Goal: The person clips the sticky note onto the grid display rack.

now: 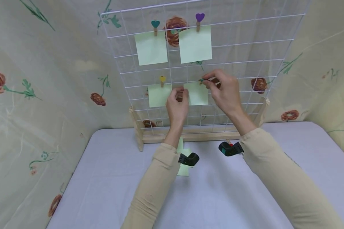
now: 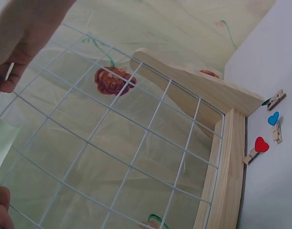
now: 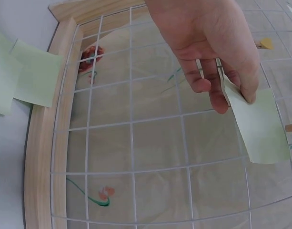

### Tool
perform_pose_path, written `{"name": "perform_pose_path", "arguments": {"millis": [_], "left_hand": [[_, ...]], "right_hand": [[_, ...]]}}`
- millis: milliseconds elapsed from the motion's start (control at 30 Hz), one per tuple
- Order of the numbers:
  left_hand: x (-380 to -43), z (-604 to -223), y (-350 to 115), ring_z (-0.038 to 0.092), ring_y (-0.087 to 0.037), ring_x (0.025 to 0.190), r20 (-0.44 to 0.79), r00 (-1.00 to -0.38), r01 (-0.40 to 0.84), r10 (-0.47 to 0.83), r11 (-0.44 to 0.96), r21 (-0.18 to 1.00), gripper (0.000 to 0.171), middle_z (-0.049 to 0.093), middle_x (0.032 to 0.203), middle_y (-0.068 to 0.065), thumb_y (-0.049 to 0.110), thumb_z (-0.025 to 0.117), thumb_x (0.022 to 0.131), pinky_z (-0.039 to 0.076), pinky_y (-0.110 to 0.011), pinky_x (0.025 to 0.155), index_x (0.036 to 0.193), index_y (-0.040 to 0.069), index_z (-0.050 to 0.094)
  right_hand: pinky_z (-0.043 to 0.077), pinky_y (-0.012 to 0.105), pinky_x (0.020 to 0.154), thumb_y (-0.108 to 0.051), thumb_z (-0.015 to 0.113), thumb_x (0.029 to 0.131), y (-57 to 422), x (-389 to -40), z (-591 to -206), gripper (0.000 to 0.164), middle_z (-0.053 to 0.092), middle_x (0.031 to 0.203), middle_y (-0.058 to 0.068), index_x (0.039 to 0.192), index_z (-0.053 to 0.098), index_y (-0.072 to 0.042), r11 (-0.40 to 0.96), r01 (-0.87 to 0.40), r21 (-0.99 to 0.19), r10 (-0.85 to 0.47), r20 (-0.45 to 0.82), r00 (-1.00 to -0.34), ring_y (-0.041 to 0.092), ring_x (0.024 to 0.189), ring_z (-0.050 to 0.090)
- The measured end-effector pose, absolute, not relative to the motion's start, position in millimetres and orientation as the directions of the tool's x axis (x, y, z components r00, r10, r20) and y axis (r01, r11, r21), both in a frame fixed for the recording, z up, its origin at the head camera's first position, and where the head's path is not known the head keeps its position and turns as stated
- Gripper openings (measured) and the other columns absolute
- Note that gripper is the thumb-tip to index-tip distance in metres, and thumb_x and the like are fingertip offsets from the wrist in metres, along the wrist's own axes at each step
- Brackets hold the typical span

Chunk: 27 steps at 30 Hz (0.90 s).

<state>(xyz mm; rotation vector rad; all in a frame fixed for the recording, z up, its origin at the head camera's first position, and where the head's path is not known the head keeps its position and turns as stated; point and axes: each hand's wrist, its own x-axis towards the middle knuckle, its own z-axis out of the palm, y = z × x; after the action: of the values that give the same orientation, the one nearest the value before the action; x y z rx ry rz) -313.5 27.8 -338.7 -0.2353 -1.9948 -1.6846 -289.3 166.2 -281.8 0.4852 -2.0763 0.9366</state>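
Observation:
My left hand (image 1: 177, 108) pinches the left edge of a pale green paper note (image 1: 198, 97) against the white wire grid (image 1: 246, 60). The same note (image 3: 265, 131) hangs from that hand's thumb and fingers in the right wrist view. My right hand (image 1: 225, 92) pinches a small clothespin (image 1: 201, 81) with a green top at the note's upper right edge. That clothespin's wooden part (image 3: 291, 128) shows at the right border of the right wrist view, where the right hand is mostly cut off. Left of it, another note (image 1: 157, 97) hangs from a yellow-heart clothespin (image 1: 162, 80).
Two larger-looking notes hang higher, under a teal-heart clothespin (image 1: 155, 26) and a purple-heart clothespin (image 1: 199, 21). Loose notes (image 1: 184, 171) lie on the table (image 1: 109, 178). Red-heart (image 2: 260, 145) and blue-heart (image 2: 274, 120) clothespins lie by the grid's wooden base (image 2: 230, 167).

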Motion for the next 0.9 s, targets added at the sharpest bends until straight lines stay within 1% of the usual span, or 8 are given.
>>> {"name": "perform_pose_path", "arguments": {"millis": [67, 133, 300, 367, 600, 900], "left_hand": [[-314.0, -338.3, 27.4, 0.058, -0.010, 0.068, 0.489, -0.851, 0.449, -0.194, 0.216, 0.867, 0.016, 0.064, 0.079, -0.001, 0.026, 0.052, 0.089, 0.047, -0.018, 0.061, 0.095, 0.014, 0.060], [-314.2, -338.1, 27.1, 0.058, -0.010, 0.068, 0.489, -0.850, 0.448, -0.195, 0.218, 0.867, 0.016, 0.064, 0.079, -0.001, 0.026, 0.052, 0.089, 0.047, -0.018, 0.061, 0.095, 0.014, 0.060], [-314.0, -337.9, 26.9, 0.058, -0.010, 0.068, 0.486, -0.852, 0.446, -0.196, 0.214, 0.869, 0.016, 0.064, 0.079, -0.002, 0.026, 0.052, 0.088, 0.047, -0.018, 0.061, 0.095, 0.014, 0.060], [-314.2, -337.6, 27.2, 0.058, -0.010, 0.068, 0.482, -0.854, 0.443, -0.197, 0.214, 0.871, 0.016, 0.064, 0.078, -0.001, 0.026, 0.053, 0.088, 0.046, -0.018, 0.060, 0.094, 0.014, 0.061], [-315.6, -338.3, 28.3, 0.058, -0.010, 0.067, 0.483, -0.852, 0.443, -0.203, 0.213, 0.871, 0.015, 0.064, 0.078, -0.001, 0.026, 0.053, 0.088, 0.046, -0.018, 0.059, 0.093, 0.014, 0.061], [-316.1, -339.2, 28.7, 0.058, -0.009, 0.067, 0.483, -0.852, 0.443, -0.204, 0.211, 0.871, 0.015, 0.064, 0.079, -0.001, 0.026, 0.053, 0.088, 0.046, -0.018, 0.059, 0.094, 0.015, 0.060]], "right_hand": [[0.043, 0.014, 0.056, -0.013, 0.061, 0.082, 165.3, -290.1, -280.9, 0.010, 0.067, 0.087, 0.005, 0.089, 0.064, -0.006, 0.656, -0.608, -0.447, -0.025, 0.792, -0.610, 0.013, 0.066, 0.061], [0.044, 0.015, 0.056, -0.013, 0.061, 0.082, 164.6, -291.1, -280.3, 0.010, 0.067, 0.086, 0.005, 0.088, 0.064, -0.006, 0.655, -0.609, -0.448, -0.023, 0.793, -0.609, 0.012, 0.065, 0.061], [0.048, 0.024, 0.057, -0.011, 0.061, 0.083, 163.8, -293.7, -280.2, 0.008, 0.067, 0.086, 0.006, 0.088, 0.064, -0.006, 0.661, -0.608, -0.439, -0.024, 0.798, -0.602, 0.013, 0.065, 0.062], [0.049, 0.026, 0.057, -0.010, 0.061, 0.082, 163.5, -294.6, -280.4, 0.007, 0.067, 0.086, 0.006, 0.087, 0.064, -0.005, 0.665, -0.606, -0.436, -0.022, 0.800, -0.600, 0.014, 0.065, 0.062], [0.047, 0.022, 0.058, -0.008, 0.061, 0.082, 161.3, -297.4, -279.9, 0.006, 0.067, 0.086, 0.006, 0.085, 0.064, -0.005, 0.682, -0.602, -0.415, -0.029, 0.808, -0.589, 0.015, 0.066, 0.062], [0.048, 0.028, 0.059, -0.008, 0.062, 0.081, 158.4, -299.8, -279.1, 0.005, 0.068, 0.085, 0.008, 0.084, 0.065, -0.005, 0.705, -0.600, -0.379, -0.053, 0.815, -0.577, 0.019, 0.068, 0.062]]}}
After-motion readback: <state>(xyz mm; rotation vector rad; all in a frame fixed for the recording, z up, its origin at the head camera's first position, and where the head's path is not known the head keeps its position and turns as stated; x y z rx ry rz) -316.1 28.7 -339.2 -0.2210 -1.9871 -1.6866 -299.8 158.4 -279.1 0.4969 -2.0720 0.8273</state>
